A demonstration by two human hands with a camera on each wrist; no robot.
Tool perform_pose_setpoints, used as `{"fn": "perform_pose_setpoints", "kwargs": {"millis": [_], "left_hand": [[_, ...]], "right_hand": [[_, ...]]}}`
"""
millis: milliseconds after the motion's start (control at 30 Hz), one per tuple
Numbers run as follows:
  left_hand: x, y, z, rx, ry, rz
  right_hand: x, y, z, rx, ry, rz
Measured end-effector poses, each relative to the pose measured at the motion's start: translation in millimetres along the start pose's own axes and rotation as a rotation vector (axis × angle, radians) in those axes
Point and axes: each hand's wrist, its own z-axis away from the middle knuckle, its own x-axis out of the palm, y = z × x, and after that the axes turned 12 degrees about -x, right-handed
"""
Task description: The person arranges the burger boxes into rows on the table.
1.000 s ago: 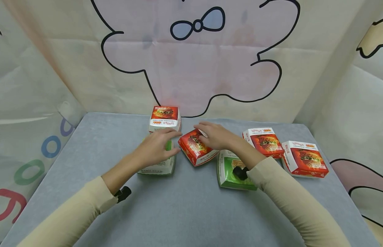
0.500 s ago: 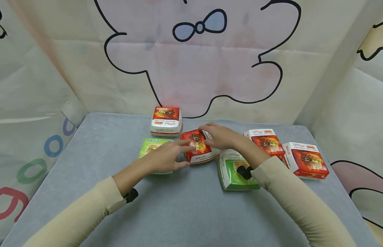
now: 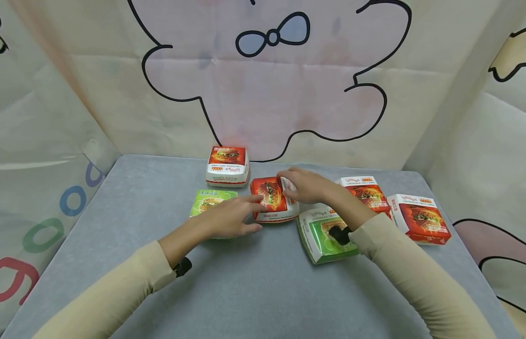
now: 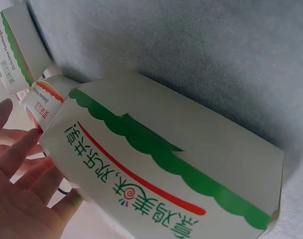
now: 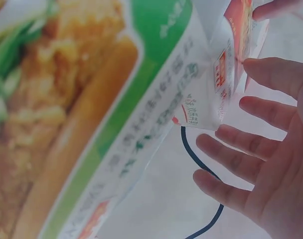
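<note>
Fingers loosely spread, the left hand (image 3: 230,217) and right hand (image 3: 307,185) partly cover a red box (image 3: 270,193) toward the tabletop's (image 3: 263,292) far edge. A green-trimmed box (image 4: 26,47) — cut off in the left wrist view — reads "Delicious Hamburger".

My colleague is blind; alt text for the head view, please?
A person's left hand and right hand bracket a square red and white cardboard box on a grey table. Two green and white boxes and three more red ones flank it.
</note>
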Motion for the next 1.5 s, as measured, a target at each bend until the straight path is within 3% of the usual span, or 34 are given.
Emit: {"fn": "perform_pose_setpoints", "kwargs": {"millis": [733, 1500], "left_hand": [[-4.9, 1.0, -6.0, -0.022, -0.001, 0.041], [-4.5, -0.2, -9.2, -0.024, 0.006, 0.023]], "right_hand": [[2.4, 8.6, 9.1, -0.029, -0.010, 0.050], [5.6, 11.2, 25.6, 0.014, -0.034, 0.023]]}}
